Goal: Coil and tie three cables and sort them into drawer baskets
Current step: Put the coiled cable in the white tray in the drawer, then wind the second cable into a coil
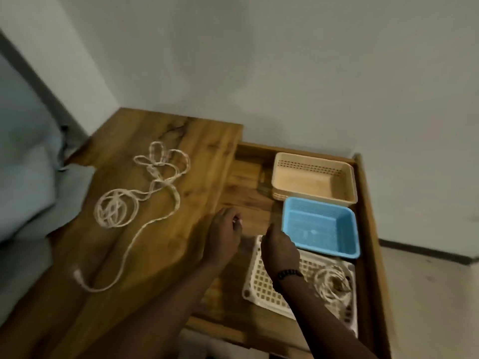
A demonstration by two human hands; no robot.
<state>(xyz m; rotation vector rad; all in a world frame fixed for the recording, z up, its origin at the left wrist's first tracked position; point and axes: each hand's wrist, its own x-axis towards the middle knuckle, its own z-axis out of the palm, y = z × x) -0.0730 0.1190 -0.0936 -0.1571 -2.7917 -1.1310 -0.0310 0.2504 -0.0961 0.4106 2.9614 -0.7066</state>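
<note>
Hands over open drawer; cables on table and in basket.

Left hand curled, grasping nothing discernible; right hand loosely curled above white basket, contents of grip indeterminable. Coiled cable inside white basket. Loose cables spread on table. Blue basket and beige basket beyond, inside drawer.

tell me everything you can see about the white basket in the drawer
The white basket is a shallow rectangular tray, seemingly plastic, with a square-holed lattice floor and rounded corners. It sits flat in the open drawer, nearest the camera, its far edge against the blue basket. A coiled pale cable lies inside at its right. The right hand and wrist hang over its left part, hiding some.
</note>
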